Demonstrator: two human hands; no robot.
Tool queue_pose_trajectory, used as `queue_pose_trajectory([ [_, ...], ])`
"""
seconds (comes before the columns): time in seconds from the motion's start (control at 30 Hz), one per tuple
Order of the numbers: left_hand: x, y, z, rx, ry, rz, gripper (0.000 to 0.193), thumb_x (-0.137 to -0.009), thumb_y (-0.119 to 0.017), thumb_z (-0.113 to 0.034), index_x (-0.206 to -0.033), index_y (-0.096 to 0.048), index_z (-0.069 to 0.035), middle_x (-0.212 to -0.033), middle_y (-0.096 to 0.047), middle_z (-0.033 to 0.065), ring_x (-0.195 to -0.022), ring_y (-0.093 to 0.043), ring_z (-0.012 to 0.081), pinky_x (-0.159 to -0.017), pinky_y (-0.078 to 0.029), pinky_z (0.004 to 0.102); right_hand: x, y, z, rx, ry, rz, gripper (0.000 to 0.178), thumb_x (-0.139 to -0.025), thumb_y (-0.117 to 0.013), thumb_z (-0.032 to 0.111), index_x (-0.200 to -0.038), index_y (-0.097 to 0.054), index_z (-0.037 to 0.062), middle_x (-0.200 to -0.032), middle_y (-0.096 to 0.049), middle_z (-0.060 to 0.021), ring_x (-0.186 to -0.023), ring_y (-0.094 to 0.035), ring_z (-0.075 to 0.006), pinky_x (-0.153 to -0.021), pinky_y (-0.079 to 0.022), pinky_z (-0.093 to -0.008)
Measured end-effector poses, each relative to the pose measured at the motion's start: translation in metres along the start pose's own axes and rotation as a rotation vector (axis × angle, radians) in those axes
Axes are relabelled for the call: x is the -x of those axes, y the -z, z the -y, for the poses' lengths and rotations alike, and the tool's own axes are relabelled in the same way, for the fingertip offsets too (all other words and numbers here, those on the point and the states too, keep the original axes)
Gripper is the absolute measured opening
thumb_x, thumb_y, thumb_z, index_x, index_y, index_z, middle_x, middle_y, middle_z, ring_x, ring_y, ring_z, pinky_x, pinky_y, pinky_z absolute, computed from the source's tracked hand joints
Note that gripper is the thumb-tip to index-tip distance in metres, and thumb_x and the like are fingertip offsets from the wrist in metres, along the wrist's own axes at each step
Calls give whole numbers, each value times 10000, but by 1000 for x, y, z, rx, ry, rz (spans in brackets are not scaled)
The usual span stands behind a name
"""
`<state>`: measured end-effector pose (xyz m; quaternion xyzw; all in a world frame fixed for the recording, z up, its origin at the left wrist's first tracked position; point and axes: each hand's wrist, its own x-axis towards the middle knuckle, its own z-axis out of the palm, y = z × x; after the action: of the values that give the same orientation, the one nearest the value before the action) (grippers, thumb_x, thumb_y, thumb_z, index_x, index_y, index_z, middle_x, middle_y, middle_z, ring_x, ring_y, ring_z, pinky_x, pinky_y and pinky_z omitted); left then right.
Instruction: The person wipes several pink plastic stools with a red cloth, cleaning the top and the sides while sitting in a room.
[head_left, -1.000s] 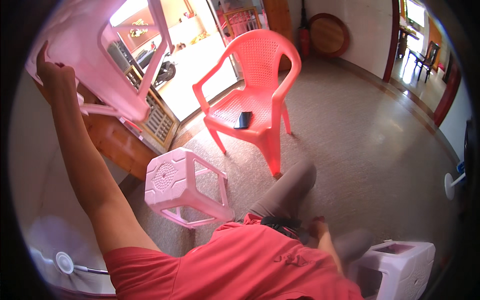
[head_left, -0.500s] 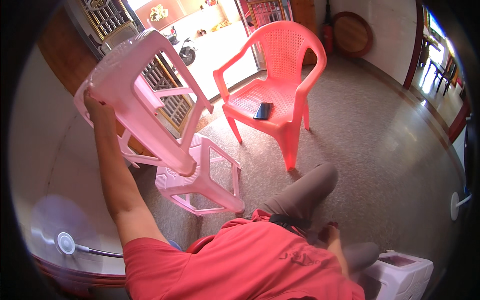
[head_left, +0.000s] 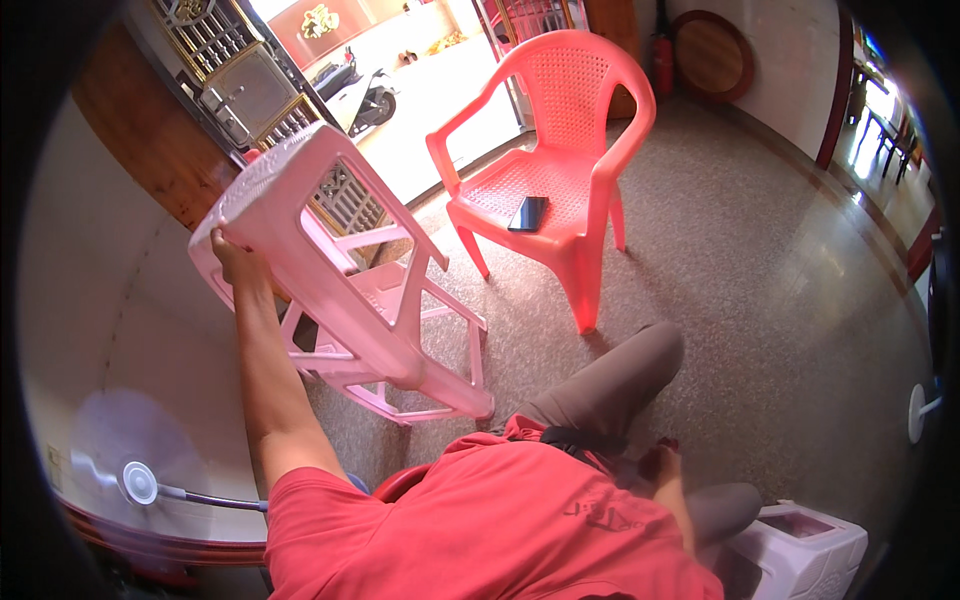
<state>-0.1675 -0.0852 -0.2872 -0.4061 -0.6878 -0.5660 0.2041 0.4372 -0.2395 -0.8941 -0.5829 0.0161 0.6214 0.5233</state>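
Note:
My left hand [head_left: 240,262] is closed on the seat edge of a pink plastic stool [head_left: 325,285], with my arm stretched out to the left. The stool is tilted, and its legs overlap a second pink stool [head_left: 476,355] standing on the floor. I cannot tell how far one has slid over the other. Low by my lap, my right hand [head_left: 662,465] is closed around something small and dark, too hidden to name. A pale pink stool [head_left: 825,540] is next to my leg at the lower right.
A red plastic armchair [head_left: 575,180] stands ahead with a dark phone [head_left: 528,213] on its seat. An open doorway behind shows a parked scooter [head_left: 375,100]. White fans [head_left: 140,483] are at left and right. A round wooden board [head_left: 712,57] leans against the far wall.
My left hand has lowered the held stool and brought it slightly right, over the second stool. My right hand has stayed by my lap.

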Motion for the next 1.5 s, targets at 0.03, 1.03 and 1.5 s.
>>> queue_pose_trajectory([
  [0.03,11,-8,-5,452,376,-109,523,-752,-587,-353,-1093,-498,33,-1094,-516,109,-925,-529,233,-814,-439,333,2,-3,-2,1,-8,-3,110,-701,-583,166,-640,-588,74,-562,-538,-53,-513,-546,-199,-515,-457,-307],
  [1.03,166,-20,157,-211,1259,20,754,-733,-378,-658,-1061,-501,10,-968,-571,195,-766,-579,337,-638,-452,482,8,-43,-31,214,-56,-191,400,-488,-715,170,-810,-608,-42,-745,-596,-119,-634,-585,-242,-592,-482,-349],
  [1.5,182,-187,-22,-580,-112,1252,412,-761,-515,-347,-580,-574,17,-530,-569,124,-415,-554,210,-407,-446,358,79,-81,23,183,383,-208,105,-590,-623,129,-635,-563,56,-589,-548,-31,-521,-532,-162,-494,-410,-319],
])
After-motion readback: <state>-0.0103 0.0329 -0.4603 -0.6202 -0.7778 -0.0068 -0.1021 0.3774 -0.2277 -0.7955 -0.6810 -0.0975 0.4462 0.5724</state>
